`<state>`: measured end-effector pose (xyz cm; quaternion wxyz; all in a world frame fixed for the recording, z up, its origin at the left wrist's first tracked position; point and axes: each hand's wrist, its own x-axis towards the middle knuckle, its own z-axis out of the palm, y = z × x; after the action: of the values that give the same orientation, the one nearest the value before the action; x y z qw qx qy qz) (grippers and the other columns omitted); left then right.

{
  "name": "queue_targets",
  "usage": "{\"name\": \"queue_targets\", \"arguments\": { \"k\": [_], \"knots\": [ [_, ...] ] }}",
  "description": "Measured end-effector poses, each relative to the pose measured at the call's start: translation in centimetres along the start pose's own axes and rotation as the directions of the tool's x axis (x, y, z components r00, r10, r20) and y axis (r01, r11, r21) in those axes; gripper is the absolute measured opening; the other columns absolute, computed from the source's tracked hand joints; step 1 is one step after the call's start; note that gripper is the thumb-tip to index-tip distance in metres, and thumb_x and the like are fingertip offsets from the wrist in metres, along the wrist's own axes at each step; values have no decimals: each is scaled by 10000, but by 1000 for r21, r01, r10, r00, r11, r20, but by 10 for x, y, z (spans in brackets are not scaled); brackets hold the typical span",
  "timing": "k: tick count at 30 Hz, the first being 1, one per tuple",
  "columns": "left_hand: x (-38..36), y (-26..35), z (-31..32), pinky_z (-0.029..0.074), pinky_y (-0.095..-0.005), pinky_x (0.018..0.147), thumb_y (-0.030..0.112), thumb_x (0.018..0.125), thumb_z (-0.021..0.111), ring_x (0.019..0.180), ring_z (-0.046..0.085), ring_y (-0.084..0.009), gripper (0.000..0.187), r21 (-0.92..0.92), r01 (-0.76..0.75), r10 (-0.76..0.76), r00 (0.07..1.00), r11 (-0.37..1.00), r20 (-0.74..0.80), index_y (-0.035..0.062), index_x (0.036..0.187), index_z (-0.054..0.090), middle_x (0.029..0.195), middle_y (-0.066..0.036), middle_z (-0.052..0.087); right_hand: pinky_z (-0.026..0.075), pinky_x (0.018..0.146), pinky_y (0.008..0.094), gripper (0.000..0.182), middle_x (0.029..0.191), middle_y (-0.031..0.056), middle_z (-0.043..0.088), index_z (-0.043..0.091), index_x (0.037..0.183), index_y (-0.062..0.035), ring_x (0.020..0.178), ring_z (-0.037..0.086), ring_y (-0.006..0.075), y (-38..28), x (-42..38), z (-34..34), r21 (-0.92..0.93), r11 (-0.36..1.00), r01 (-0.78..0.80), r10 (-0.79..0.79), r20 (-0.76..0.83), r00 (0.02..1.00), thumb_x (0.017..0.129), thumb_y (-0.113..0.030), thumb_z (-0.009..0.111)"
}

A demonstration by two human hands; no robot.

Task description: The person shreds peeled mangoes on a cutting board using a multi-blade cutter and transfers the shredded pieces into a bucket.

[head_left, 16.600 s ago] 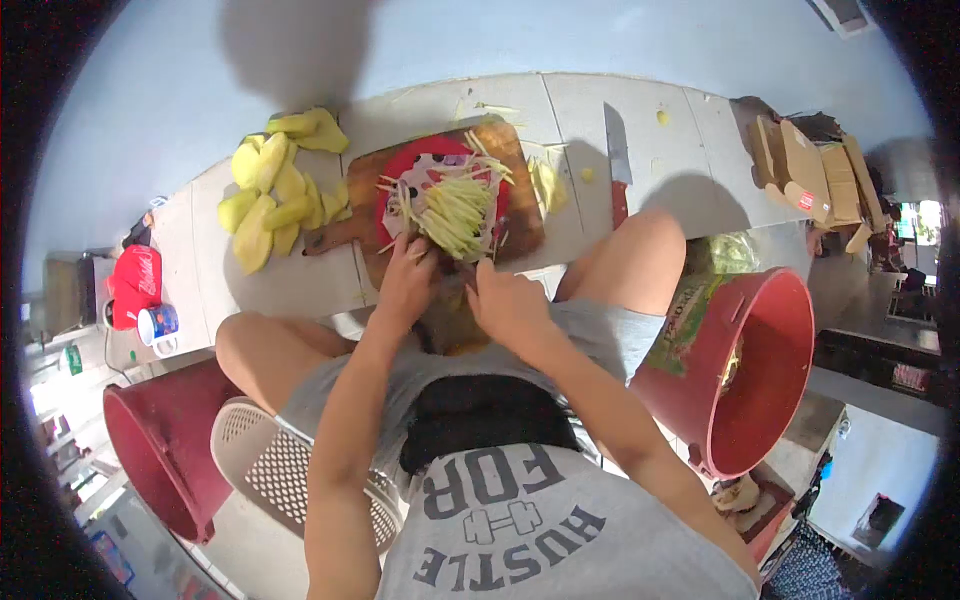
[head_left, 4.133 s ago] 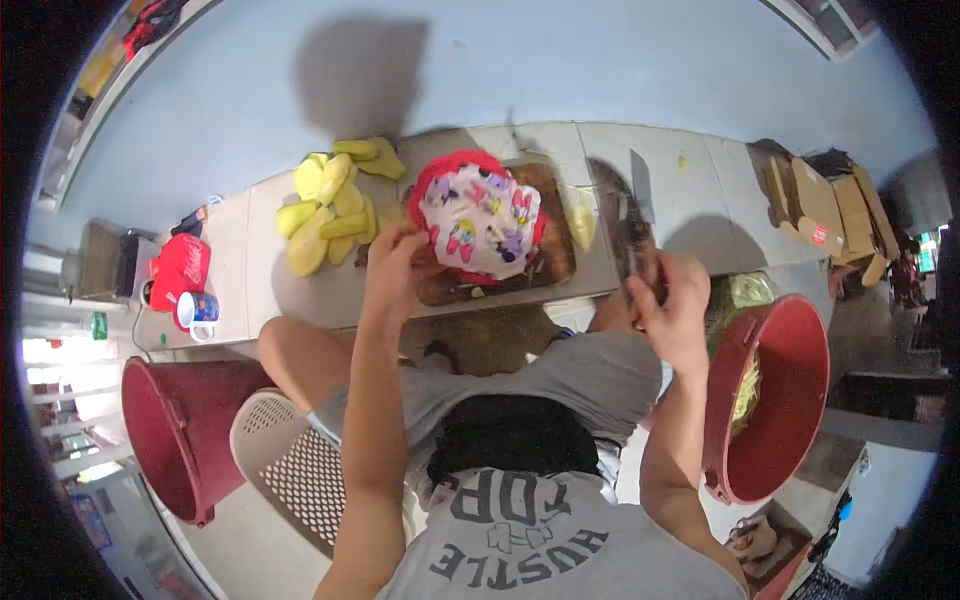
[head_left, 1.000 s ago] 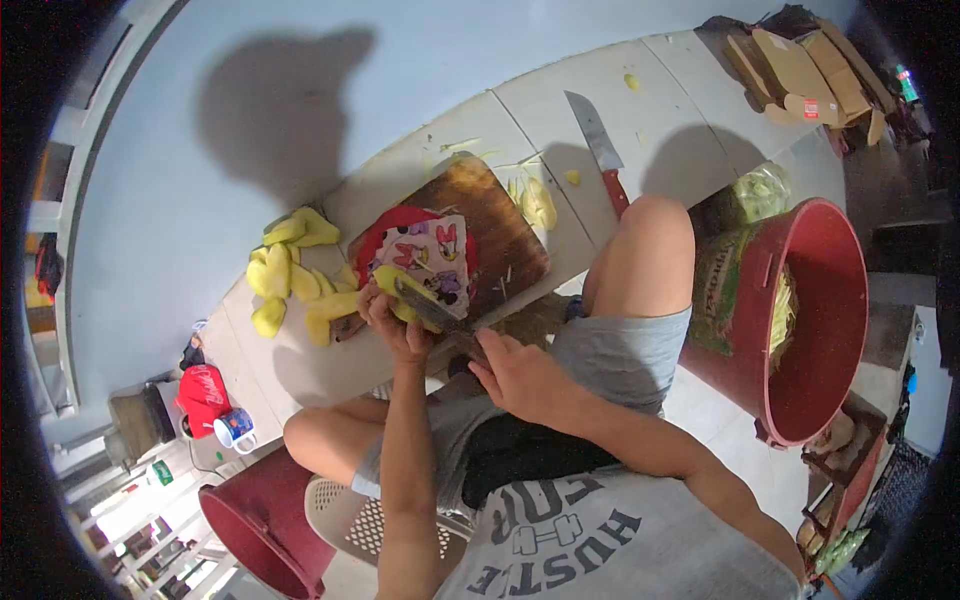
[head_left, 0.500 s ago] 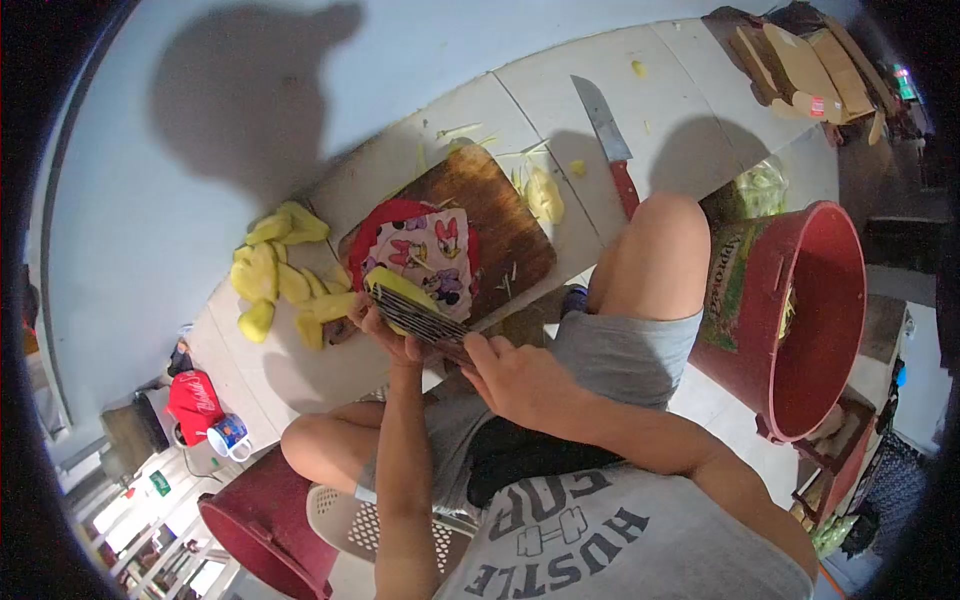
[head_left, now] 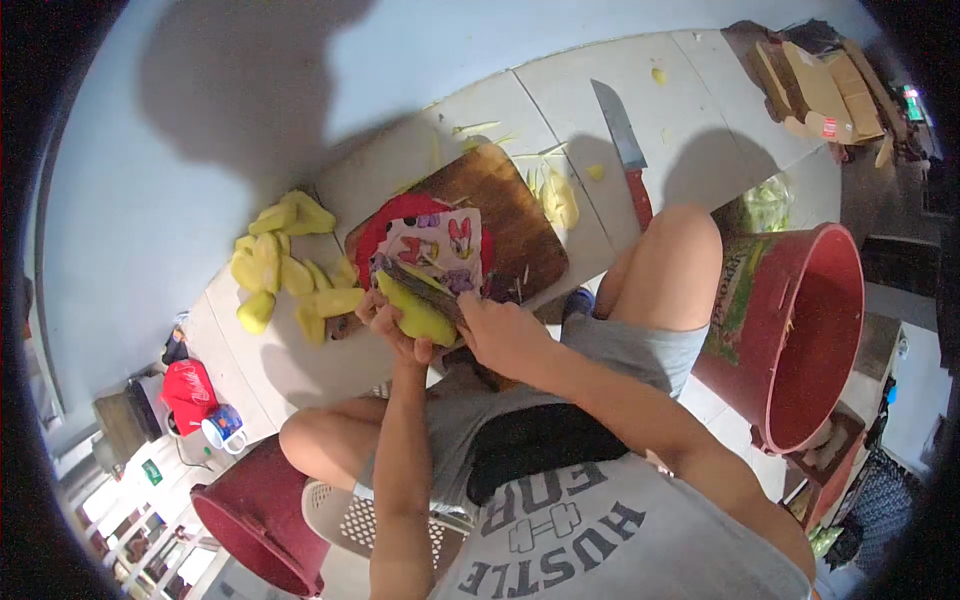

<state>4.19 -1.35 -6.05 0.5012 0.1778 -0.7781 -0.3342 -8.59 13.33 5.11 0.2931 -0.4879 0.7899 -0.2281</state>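
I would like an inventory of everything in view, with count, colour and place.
Large fruit piece: one, yellow-green, left hand
Blade tool: one, dark, right hand
Printed cloth: one, red and white, on board
Board: one, brown, on tiles
Tiles: several, whitish, along wall
Peeled pieces: several, yellow, left of board
Knife: one, red handle, right of board
Buckets: two, red, either side
Mug: one, blue-white, far left
Cardboard: several pieces, brown, far right
Background clutter: too small to count
Left hand, right hand: bare, centre
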Motion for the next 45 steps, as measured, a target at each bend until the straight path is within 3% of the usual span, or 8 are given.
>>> {"name": "queue_targets", "arguments": {
  "k": [8, 13, 18, 21, 32, 36, 40, 45],
  "knots": [
    [-10, -11, -3, 311, -547, 1015, 628, 873, 448, 1185, 403, -359, 628, 157, -60, 53, 997, 986, 51, 118, 1239, 430, 1261, -203, 441, 571, 531, 490, 293, 772, 204, 651, 466, 1083, -15, 648, 687, 394, -43, -61, -59, -25, 1000, 20, -19, 25, 1000, 981, -277, 548],
    [-6, -6, 4, 308, -551, 1031, 666, 868, 502, 1203, 402, -361, 652, -39, -13, 12, 1000, 999, -16, 139, 1244, 431, 1290, -187, 423, 564, 508, 482, 297, 774, 192, 650, 468, 1079, -22, 628, 683, 386, -40, -63, -50, -27, 1000, 11, -10, 18, 1000, 973, -281, 566],
    [-8, -10, -1, 326, -535, 1013, 700, 855, 513, 1179, 403, -342, 675, 24, -11, 10, 999, 1000, 37, 138, 1219, 431, 1265, -180, 408, 542, 598, 514, 309, 779, 241, 634, 463, 1062, 2, 692, 667, 448, -37, -43, -54, 226, 956, 185, -87, -386, 919, 965, -268, 577],
    [-2, -2, 0, 342, -514, 947, 703, 858, 503, 1082, 395, -326, 657, 26, -31, 31, 999, 999, 14, 114, 1138, 422, 1161, -181, 393, 514, 643, 516, 305, 830, 285, 642, 479, 1090, 34, 773, 650, 474, -13, -20, -34, 292, 956, -24, 68, -142, 988, 925, -174, 630],
    [12, 14, 2, 332, -492, 924, 661, 852, 530, 1011, 393, -313, 629, -47, 17, -19, 999, 999, -49, 73, 1066, 470, 1049, -171, 420, 539, 660, 539, 310, 867, 265, 649, 473, 1086, 7, 751, 655, 469, -5, -28, -3, 128, 990, 61, -31, -223, 974, 945, -245, 586],
    [14, 34, -9, 321, -489, 963, 525, 837, 595, 1074, 406, -336, 551, 62, 90, -93, 994, 994, 57, 53, 1100, 491, 1145, -205, 442, 570, 650, 480, 342, 906, 191, 652, 503, 1124, -18, 739, 684, 390, -10, -36, -15, -129, 992, -10, -14, -181, 983, 911, -255, 626],
    [33, 65, -24, 319, -476, 1005, 268, 750, 630, 1147, 419, -369, 437, 166, 118, -135, 986, 979, 96, 40, 1110, 529, 1208, -232, 457, 569, 637, 464, 352, 900, 163, 636, 510, 1130, -26, 760, 683, 358, -3, -40, -15, -186, 982, 34, -67, -170, 983, 888, -246, 640],
    [49, 80, -27, 298, -471, 1055, 178, 656, 611, 1182, 422, -399, 413, 169, 115, -151, 964, 979, 217, 43, 1046, 595, 1251, -226, 476, 565, 634, 450, 333, 889, 161, 622, 536, 1098, -20, 761, 670, 346, -1, -43, -15, -165, 973, 164, -206, -279, 938, 839, -193, 653]
  ]
}}
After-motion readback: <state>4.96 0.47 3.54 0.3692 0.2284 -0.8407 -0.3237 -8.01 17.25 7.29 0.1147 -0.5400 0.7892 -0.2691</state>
